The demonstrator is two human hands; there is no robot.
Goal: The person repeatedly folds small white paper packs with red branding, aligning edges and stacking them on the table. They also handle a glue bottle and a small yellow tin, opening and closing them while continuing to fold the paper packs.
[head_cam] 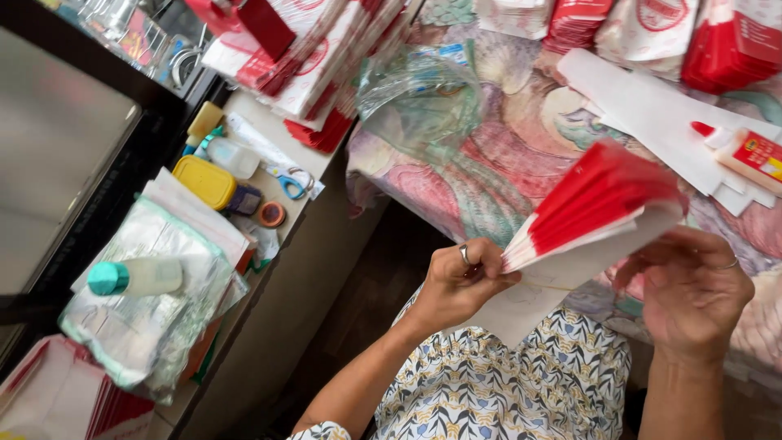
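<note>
Over lap, I see left hand (458,281) pinching the fan (590,208) of red-and-white paper sheets at its narrow end | right hand (692,289) curled behind wide end, grip unclear | light, floppy, crease-prone; best held at pinch point

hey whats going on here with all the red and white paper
A person is holding a fanned stack of red-and-white paper pieces over their lap. The left hand pinches the narrow end of the fan, and the right hand supports the white sheet underneath. On the patterned cloth in front lie a glue bottle with a red cap and loose white sheets, with more red-and-white stacks behind. A side shelf to the left holds scissors and a yellow-lidded box.
</note>
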